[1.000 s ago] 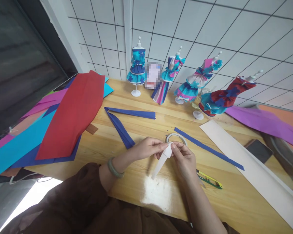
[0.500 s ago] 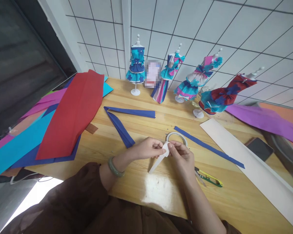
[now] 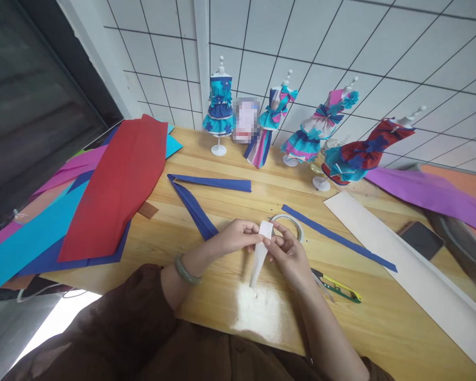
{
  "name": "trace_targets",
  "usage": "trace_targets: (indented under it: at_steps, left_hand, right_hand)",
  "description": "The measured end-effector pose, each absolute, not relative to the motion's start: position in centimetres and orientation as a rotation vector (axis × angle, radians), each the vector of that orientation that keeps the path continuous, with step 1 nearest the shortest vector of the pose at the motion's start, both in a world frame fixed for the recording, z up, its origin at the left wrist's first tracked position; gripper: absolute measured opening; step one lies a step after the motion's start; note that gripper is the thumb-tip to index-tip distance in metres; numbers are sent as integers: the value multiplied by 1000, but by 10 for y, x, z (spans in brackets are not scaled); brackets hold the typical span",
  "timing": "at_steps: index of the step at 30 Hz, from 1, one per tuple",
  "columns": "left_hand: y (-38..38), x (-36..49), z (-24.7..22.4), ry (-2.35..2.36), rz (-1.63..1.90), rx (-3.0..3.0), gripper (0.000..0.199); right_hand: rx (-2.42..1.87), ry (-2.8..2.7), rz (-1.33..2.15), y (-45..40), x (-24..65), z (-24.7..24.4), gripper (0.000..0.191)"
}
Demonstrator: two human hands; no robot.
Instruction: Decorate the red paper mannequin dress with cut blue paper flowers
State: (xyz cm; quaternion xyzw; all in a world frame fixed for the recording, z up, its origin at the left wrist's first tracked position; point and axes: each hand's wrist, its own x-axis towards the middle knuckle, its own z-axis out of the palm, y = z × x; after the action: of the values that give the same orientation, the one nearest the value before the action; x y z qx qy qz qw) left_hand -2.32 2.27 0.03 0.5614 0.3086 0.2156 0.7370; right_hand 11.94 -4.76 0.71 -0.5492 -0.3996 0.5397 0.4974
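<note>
Between my two hands is a narrow white paper strip (image 3: 258, 262), its upper end raised and its tail hanging down toward the table. The thumb and fingers of my left hand (image 3: 238, 236) pinch its left edge. My right hand (image 3: 289, 254) pinches the same strip from the right, the thumbs close together. Just behind my right fingers lies a roll of tape (image 3: 299, 225), partly covered by them. A yellow and green cutter (image 3: 339, 288) rests on the table beside my right wrist.
Blue paper strips (image 3: 222, 183) lie ahead, another blue strip (image 3: 341, 239) to the right. Red paper (image 3: 115, 185) tops a colourful stack at left. Several dressed mini mannequins (image 3: 220, 106) stand by the wall. A long white sheet (image 3: 396, 275) and a dark phone (image 3: 421, 239) are at right.
The strip's upper end, curled over before, now stands up flatter between my fingers. My right hand has shifted slightly left, and the strip hangs more upright.
</note>
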Motion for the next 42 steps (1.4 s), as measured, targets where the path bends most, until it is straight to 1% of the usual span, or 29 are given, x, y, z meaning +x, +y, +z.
trace_targets:
  at_steps: [5,16,25,26,28,31,32,34,38,42]
  left_hand:
    - [23,-25,-2,706,489,1193,25]
    - [25,-26,-3,710,455,1188,29]
    - [26,-25,2,710,497,1190,28]
    - [25,-25,2,707,496,1180,28]
    - [25,-24,3,706,519,1149,27]
    - [25,-24,2,720,572,1105,40]
    - [25,-24,2,723,584,1100,44]
    - [25,-25,2,723,602,1105,47]
    - [25,-25,4,753,630,1122,49]
    - [25,-25,3,752,643,1122,50]
  right_hand:
    - [-1357,-1012,1198,-49,118,4,54]
    - [-1313,-1027,1198,-50,119,0,51]
    - [-1256,-1082,1174,-50,117,2,61]
    - [-1253,-1097,1166,-50,117,2,59]
    - [-1256,-1113,1145,-50,118,2,48]
    - [-1302,-1130,1112,-51,119,1,24]
    - [-1335,-1156,1097,-51,120,1,19]
    - [-1397,-1233,1061,-51,121,0,18]
    - [-1433,-1330,972,-51,122,-2,25]
    - [-1444,-1400,857,-51,122,-4,24]
